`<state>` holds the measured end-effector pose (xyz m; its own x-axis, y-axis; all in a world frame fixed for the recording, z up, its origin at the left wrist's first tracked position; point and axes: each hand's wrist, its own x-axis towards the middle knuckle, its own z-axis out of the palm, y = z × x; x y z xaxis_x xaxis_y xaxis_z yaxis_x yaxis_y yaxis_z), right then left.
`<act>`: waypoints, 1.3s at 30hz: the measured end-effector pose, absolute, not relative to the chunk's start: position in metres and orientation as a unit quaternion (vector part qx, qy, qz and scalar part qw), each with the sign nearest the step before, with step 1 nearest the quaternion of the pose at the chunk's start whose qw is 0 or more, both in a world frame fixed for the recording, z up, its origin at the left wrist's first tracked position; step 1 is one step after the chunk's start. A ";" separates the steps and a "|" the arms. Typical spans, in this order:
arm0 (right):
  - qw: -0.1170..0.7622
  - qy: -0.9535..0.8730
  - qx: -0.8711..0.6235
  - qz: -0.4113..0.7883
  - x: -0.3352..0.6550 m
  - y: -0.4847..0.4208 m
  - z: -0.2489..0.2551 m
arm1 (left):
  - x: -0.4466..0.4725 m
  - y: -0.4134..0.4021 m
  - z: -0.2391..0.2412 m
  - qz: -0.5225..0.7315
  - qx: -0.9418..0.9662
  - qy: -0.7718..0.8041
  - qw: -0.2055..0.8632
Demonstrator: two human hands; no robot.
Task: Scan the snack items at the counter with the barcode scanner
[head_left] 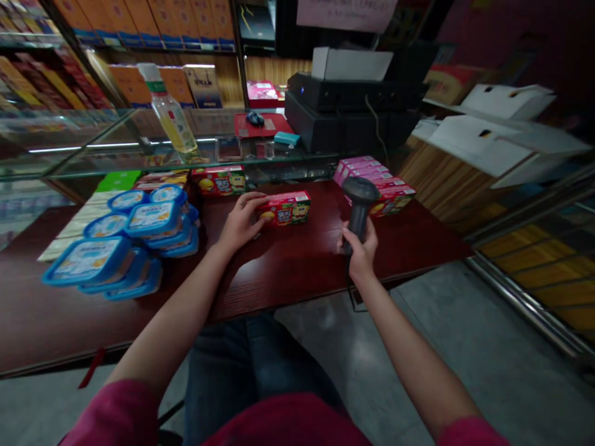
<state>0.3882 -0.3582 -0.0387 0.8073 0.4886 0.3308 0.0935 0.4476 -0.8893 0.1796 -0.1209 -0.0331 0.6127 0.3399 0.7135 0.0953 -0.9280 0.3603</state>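
A small red rectangular carton with cartoon printing [292, 209] is lying on the table, its left end meeting the fingers of the left hand [244, 220] and its printed right end extending beyond them. A dark grey plastic handheld scanner with a rounded head [360, 195] is rising from the fingers of the right hand [362, 251], its head overlapping, in this view, a group of pink and red cartons [393, 195]; whether it is touching them cannot be told.

The dark reddish-brown, glossy table [288, 266] is also bearing, on the left, stacked blue-rimmed plastic tubs with printed lids [155, 217]. Another red printed carton [222, 181] is lying behind the left hand. Beyond the table, a glass-topped display counter [111, 139] is supporting a clear bottle of yellowish liquid with a white cap [171, 118] and black box-shaped equipment [344, 121]. Shelves of orange boxes [153, 21] are lining the back, and a grey floor [334, 347] is showing below.

The left hand's fingers are bending over the carton's top, partly closed, with the thumb pressing near its front face. The right hand's fingers are wrapping closely around the scanner's handle, the thumb lying along it.
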 end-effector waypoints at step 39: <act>0.664 -0.402 -0.516 0.362 0.352 -0.316 -0.031 | 0.180 -0.077 -0.033 0.356 0.843 0.404 0.008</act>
